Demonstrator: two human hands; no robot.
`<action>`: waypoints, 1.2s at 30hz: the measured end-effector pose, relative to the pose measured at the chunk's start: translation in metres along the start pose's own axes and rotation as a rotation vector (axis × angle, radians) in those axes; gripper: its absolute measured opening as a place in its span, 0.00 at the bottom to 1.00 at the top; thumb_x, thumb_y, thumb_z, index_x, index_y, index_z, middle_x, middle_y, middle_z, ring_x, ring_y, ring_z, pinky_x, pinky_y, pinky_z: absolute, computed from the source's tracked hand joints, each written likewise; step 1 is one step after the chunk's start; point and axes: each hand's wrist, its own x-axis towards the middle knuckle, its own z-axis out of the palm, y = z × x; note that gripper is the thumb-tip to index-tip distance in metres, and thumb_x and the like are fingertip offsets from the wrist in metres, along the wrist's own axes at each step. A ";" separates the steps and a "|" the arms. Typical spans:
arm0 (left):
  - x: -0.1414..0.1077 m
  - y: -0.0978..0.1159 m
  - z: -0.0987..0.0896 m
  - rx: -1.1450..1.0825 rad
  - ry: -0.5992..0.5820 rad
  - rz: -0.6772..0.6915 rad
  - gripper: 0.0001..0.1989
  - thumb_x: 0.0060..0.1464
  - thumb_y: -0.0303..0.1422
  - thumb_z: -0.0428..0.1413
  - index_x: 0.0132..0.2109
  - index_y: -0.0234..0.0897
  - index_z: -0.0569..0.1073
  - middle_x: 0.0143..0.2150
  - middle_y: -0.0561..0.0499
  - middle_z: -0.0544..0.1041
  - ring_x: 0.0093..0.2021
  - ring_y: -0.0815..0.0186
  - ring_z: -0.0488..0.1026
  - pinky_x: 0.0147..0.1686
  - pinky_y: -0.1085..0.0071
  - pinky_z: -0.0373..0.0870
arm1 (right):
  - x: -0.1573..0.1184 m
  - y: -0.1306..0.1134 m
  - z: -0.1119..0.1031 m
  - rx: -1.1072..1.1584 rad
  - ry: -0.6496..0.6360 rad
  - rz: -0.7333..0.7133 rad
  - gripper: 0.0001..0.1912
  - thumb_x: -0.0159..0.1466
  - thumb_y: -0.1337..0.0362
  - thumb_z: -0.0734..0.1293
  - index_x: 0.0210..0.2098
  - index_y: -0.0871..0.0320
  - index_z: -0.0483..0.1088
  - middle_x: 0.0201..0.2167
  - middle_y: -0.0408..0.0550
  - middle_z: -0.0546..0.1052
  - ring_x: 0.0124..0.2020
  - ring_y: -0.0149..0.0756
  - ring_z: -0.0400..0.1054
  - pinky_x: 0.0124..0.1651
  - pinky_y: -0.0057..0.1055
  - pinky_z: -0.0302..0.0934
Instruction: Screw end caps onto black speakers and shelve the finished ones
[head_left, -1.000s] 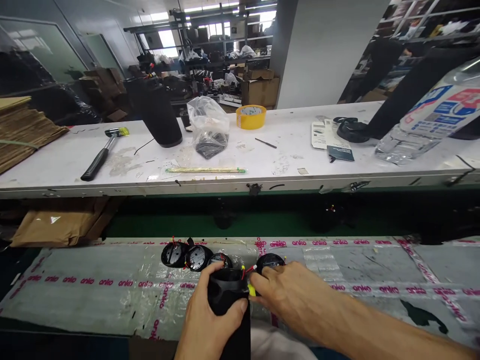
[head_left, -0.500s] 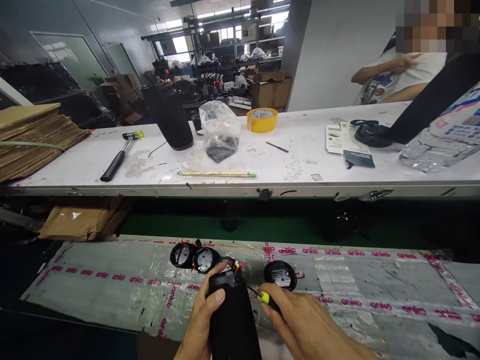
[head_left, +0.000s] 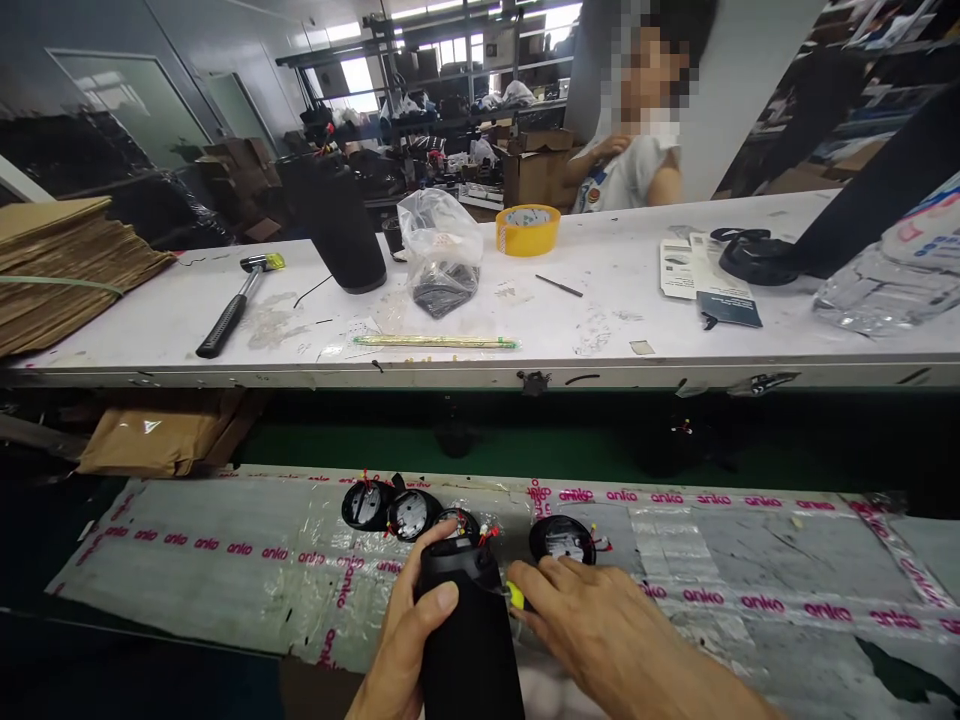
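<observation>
Left hand [head_left: 412, 625] is gripping black cylindrical housing [head_left: 469, 630] upright-ish above lower bench [head_left: 225, 590], fingers wrapped; right hand [head_left: 592, 625] is pinching yellow-and-black tool [head_left: 515, 596] at housing's top edge.

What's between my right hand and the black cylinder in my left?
The yellow part of a tool, gripped by your right hand beside the cylinder, seen in the head view.

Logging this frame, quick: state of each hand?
Left hand: closed around the black cylinder.
Right hand: closed on the yellow tool.
</observation>
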 end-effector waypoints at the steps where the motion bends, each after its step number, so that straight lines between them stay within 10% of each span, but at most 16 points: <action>1: 0.000 0.000 0.002 0.005 0.018 0.002 0.39 0.50 0.48 0.68 0.66 0.41 0.69 0.54 0.42 0.83 0.48 0.50 0.82 0.44 0.64 0.78 | -0.001 0.000 0.001 -0.005 -0.001 -0.004 0.20 0.64 0.70 0.73 0.48 0.52 0.61 0.31 0.39 0.77 0.25 0.40 0.75 0.23 0.36 0.46; 21: -0.012 0.011 0.011 0.607 0.368 0.221 0.40 0.46 0.53 0.68 0.62 0.42 0.71 0.56 0.42 0.80 0.56 0.42 0.76 0.57 0.52 0.69 | 0.003 -0.023 0.001 -0.085 -0.097 0.064 0.14 0.58 0.72 0.68 0.39 0.54 0.61 0.25 0.44 0.77 0.19 0.40 0.73 0.21 0.40 0.32; 28: -0.004 0.008 0.005 0.065 0.120 0.001 0.43 0.45 0.52 0.66 0.65 0.42 0.69 0.47 0.44 0.84 0.43 0.48 0.82 0.41 0.61 0.76 | -0.001 -0.012 0.002 0.175 0.138 0.062 0.21 0.61 0.74 0.70 0.49 0.51 0.59 0.34 0.38 0.78 0.30 0.38 0.77 0.28 0.34 0.56; 36: -0.004 0.009 0.005 -0.005 -0.007 0.007 0.40 0.48 0.48 0.67 0.66 0.43 0.71 0.50 0.42 0.84 0.47 0.49 0.81 0.46 0.62 0.76 | -0.002 0.005 -0.006 0.043 0.070 -0.048 0.25 0.57 0.79 0.70 0.47 0.52 0.61 0.34 0.39 0.74 0.31 0.39 0.71 0.30 0.37 0.53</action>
